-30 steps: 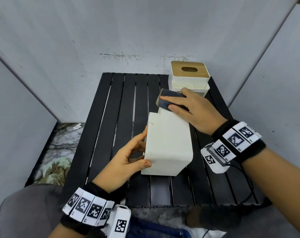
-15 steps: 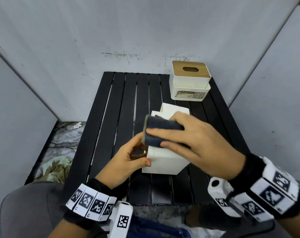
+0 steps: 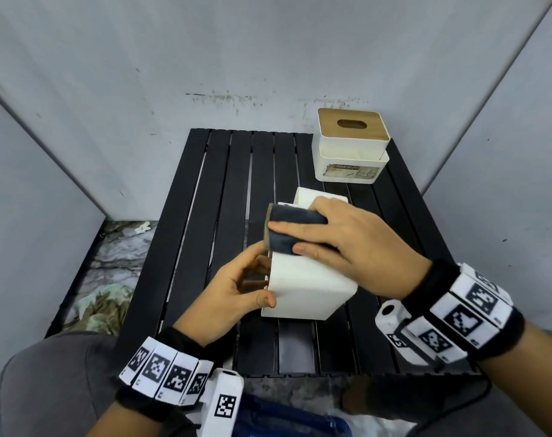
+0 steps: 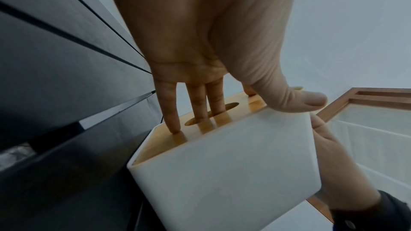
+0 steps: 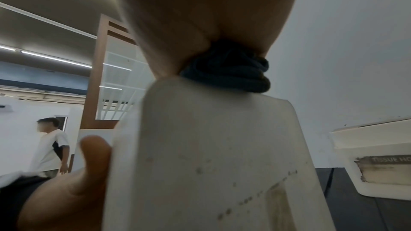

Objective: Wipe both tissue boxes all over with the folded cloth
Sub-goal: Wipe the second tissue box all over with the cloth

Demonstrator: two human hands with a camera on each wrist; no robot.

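**Inspector:** Start with the table.

**Operator:** I see a black slatted table (image 3: 224, 247). At its far right corner stands the second box (image 3: 350, 159), upright, wooden lid up, well apart from both hands. The near box (image 3: 306, 288) lies on its side at the table's middle.

**Inspector:** Hands?

**Operator:** My left hand (image 3: 227, 294) clamps the near box from the left: thumb on the white upper face, fingers (image 4: 171, 111) on the wooden lid, two of them dipping into its slot. My right hand (image 3: 356, 250) reaches in from the right, palm down, fingers and thumb gripping the folded cloth (image 3: 287, 231), which it presses on the box's upper face at the left edge.

**Inspector:** Differences between views?

**Operator:** Only the left wrist view shows the lid and slot; the head view hides them behind the hand. The right wrist view alone shows small specks on the box's white face (image 5: 222, 164), the cloth's (image 5: 233, 75) rolled folds, and a bystander (image 5: 51, 147) in the background.
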